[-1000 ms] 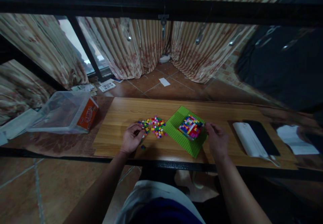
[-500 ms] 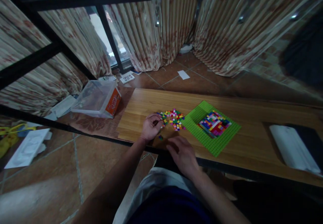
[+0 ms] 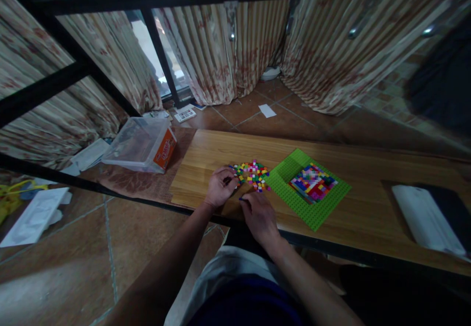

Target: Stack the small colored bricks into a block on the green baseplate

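Note:
Small multicoloured toy bricks [image 3: 259,171] lie in a loose pile on the wooden table [image 3: 206,152]. My left hand [image 3: 221,187] is at the pile's left edge, thumb and fingers curled together; whatever is between them cannot be made out. Nearer the table's front edge, my right hand [image 3: 260,218] is closed, with a small dark blue brick [image 3: 241,198] at its fingertips. To the right of the pile lies a green studded baseplate [image 3: 312,215], with a block of many-coloured bricks [image 3: 314,184] inside its green border.
A clear plastic box [image 3: 136,142] with an orange label stands left of the table. A white object [image 3: 427,218] lies on the table's right side beside a dark flat one. Curtains [image 3: 206,56] hang behind dark metal bars. White packaging [image 3: 35,218] lies on the floor at left.
My right hand has moved slightly up and its fingers have closed on the dark brick that lay on the table between my hands. My left hand has barely moved.

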A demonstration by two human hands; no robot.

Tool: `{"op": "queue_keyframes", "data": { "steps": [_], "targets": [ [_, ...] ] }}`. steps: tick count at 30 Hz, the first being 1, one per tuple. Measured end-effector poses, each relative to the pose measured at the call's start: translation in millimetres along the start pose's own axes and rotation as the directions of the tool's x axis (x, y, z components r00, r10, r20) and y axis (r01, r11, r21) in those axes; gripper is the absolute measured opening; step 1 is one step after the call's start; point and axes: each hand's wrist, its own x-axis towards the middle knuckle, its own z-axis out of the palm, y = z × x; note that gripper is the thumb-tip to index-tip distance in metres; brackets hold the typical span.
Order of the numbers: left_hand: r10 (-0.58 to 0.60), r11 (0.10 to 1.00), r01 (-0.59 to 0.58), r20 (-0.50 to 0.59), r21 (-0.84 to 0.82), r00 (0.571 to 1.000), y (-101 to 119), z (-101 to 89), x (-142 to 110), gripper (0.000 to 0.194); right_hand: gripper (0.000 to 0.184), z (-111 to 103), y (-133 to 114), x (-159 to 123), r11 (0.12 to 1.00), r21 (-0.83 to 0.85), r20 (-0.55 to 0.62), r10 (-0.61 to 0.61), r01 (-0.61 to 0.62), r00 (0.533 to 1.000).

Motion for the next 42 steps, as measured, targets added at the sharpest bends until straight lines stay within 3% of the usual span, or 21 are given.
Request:
{"op": "queue_keyframes", "data": {
  "steps": [8, 17, 31, 38, 42],
  "targets": [
    [-0.001, 1.000, 0.001, -0.015, -0.008, 1.000, -4, 2.2, -1, 0.013, 0.027, -18, 26, -1, 0.998, -0.053, -0.083, 0.036, -0.041, 0.996],
    [0.006, 1.000, -0.006, -0.009, -0.011, 1.000, -9, 2.3, 0, 0.014, 0.032, -43, 49, -8, 0.967, -0.168, -0.149, 0.169, -0.193, 0.974],
    [-0.001, 1.000, 0.001, -0.008, 0.000, 1.000, -8, 1.7, 0, 0.014, 0.033, -28, 54, -7, 0.930, -0.355, -0.161, 0.035, -0.091, 0.986],
    [-0.011, 1.000, 0.011, -0.003, -0.018, 1.000, -7, 2.1, 0, 0.015, 0.033, -27, 57, -9, 0.923, -0.369, -0.129, 0.068, -0.112, 0.989],
    [0.001, 1.000, -0.001, -0.018, -0.017, 1.000, -6, 2.2, 0, 0.014, 0.033, -27, 49, 1, 0.912, -0.367, -0.112, 0.154, -0.185, 0.982]
  ]
}}
